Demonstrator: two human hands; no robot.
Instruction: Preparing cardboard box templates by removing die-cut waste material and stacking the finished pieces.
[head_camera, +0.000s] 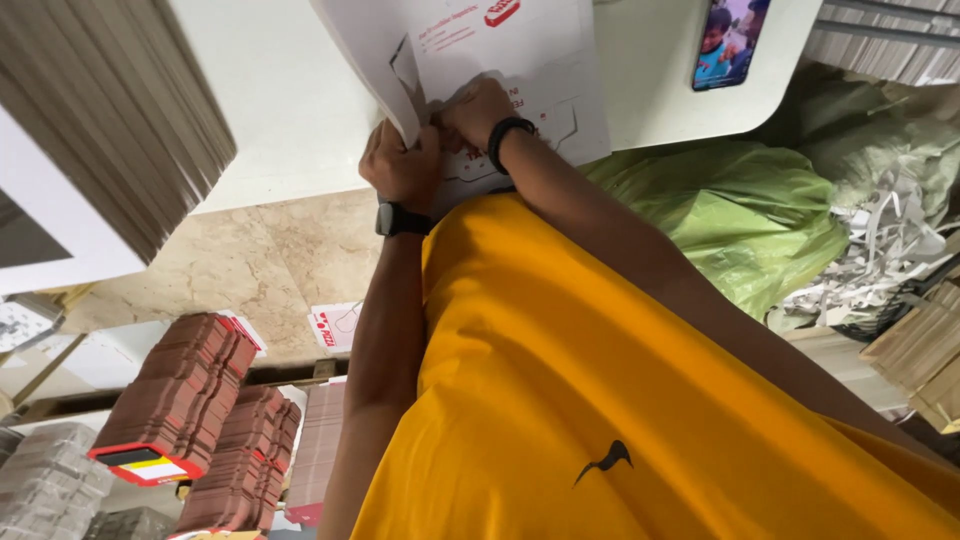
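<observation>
Both my hands — left hand (402, 165), right hand (478, 112) — pinch a flap of the white carton blank (520, 50) lying on the white surface (290, 100) — uneven pressure could crease it crooked.

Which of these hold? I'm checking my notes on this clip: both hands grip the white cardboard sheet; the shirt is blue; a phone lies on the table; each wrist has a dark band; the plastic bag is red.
1. Both hands, left hand and right hand, grip the cardboard sheet: true.
2. Shirt is blue: false, it is yellow.
3. A phone lies on the table: true.
4. Each wrist has a dark band: true.
5. Bag is red: false, green.
</observation>
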